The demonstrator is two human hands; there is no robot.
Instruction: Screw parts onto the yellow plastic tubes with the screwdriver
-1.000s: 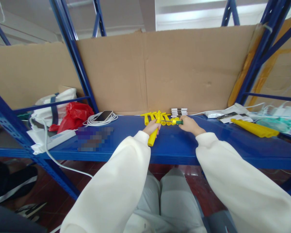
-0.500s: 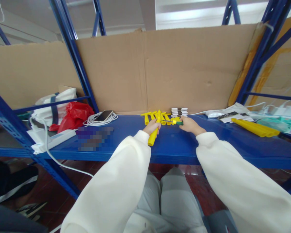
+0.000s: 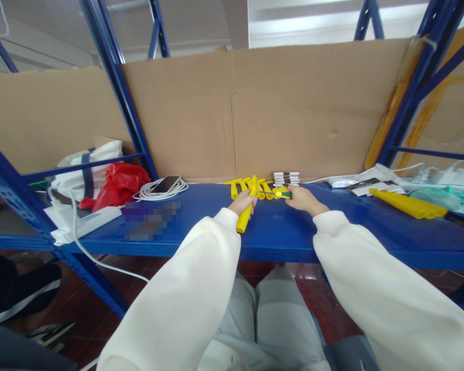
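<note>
My left hand [image 3: 241, 202] is closed round a yellow plastic handle [image 3: 244, 220], tilted with its wide end toward me. In my right hand [image 3: 302, 200] is a screwdriver [image 3: 286, 195] with a green and yellow grip, my fingers wrapped round it. Its thin shaft points left and meets the side of the yellow handle; the exact contact is too small to make out. Just behind my hands lie several more yellow handles [image 3: 234, 191] in a row. A stack of small white packs with dark bands [image 3: 286, 178] stands behind them against the cardboard.
On the blue shelf [image 3: 204, 232], a phone [image 3: 166, 184] lies on a coiled white cable, beside a red bag [image 3: 119, 185] and a power strip [image 3: 87, 224]. More yellow pieces [image 3: 410, 204] lie at right. A cardboard wall [image 3: 294, 108] closes the back. Another person's leg [image 3: 19, 288] shows lower left.
</note>
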